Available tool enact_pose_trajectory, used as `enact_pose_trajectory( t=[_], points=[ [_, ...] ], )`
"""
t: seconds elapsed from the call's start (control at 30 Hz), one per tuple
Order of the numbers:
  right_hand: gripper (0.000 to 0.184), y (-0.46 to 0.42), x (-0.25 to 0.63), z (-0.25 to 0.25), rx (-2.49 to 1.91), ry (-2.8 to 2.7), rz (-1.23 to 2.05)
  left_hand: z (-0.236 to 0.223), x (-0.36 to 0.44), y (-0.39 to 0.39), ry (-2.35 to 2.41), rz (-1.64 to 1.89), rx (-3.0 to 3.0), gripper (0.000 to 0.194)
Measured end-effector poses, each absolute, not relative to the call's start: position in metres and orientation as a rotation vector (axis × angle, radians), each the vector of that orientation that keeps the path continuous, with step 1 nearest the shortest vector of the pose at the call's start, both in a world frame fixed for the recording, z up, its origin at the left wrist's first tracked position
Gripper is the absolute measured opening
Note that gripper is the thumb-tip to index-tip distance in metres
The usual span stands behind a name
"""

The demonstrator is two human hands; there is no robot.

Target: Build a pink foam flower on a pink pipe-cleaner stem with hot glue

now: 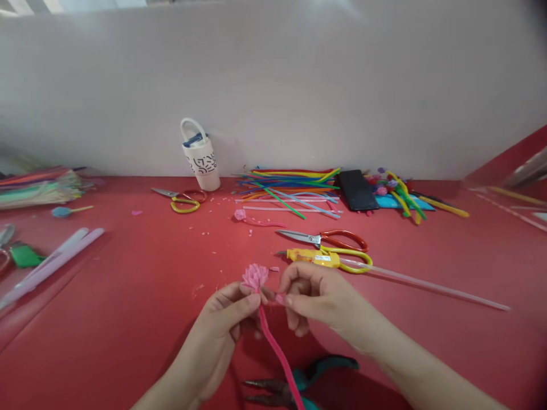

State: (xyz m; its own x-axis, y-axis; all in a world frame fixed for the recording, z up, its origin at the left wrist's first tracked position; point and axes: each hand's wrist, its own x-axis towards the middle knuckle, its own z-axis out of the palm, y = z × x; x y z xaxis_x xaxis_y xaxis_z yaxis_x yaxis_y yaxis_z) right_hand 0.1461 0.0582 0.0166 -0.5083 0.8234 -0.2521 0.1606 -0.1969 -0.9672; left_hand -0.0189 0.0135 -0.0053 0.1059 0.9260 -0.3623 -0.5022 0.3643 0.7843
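My left hand pinches a pink craft flower just under its ruffled head. Its fuzzy pink pipe-cleaner stem hangs down toward the front of the table. Close beside it, my right hand is closed, with a small pink petal between thumb and finger. Below the hands lie pliers with teal handles, partly behind the stem. Just beyond my right hand is a yellow glue gun, a clear glue stick reaching out from it, with scissors lying against it.
A bundle of coloured pipe cleaners lies along the back wall, near a black phone and finished flowers. A white tumbler stands behind other scissors. Pink strips lie at left on the red table.
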Motion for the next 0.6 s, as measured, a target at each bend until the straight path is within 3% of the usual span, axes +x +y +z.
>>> enact_pose_trajectory(
  t=[0.13,0.3,0.6],
  points=[
    [0.018,0.0524,0.1426,0.0125,-1.11,-1.341,1.934,-0.0026,-0.0169,0.0104,0.903,1.134,0.575,0.009],
    [0.014,0.0503,0.1446,0.0115,-0.906,-1.199,2.016,-0.0013,-0.0177,0.0114,0.838,1.129,0.497,0.009],
    [0.007,0.0477,0.1442,0.0146,-0.921,-1.455,1.804,-0.0022,-0.0209,0.014,0.771,1.151,0.406,0.007]
  ],
)
